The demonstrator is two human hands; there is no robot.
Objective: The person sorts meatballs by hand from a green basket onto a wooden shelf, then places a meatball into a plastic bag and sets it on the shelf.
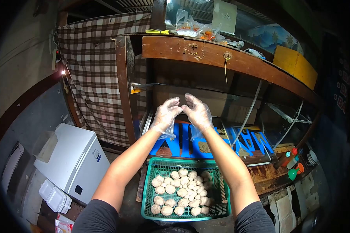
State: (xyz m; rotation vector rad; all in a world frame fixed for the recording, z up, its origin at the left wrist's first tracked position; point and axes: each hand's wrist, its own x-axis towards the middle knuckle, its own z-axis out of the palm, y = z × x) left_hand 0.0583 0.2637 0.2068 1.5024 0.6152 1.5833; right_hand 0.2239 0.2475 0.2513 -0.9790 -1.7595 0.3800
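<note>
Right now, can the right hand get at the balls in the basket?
Probably yes: the right hand looks empty, and the basket below is open on top, with nothing seen covering the balls.

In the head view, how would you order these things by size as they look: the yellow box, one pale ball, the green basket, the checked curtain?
Largest to smallest:
1. Checked curtain
2. Green basket
3. Yellow box
4. One pale ball

The person's left hand (166, 113) and right hand (198, 113), in clear plastic gloves (169, 131), are raised close together beyond a green plastic basket (146, 190) of pale, lumpy balls (182, 192), perhaps meatballs; a plaid curtain (93, 73) hangs leftward.
</note>
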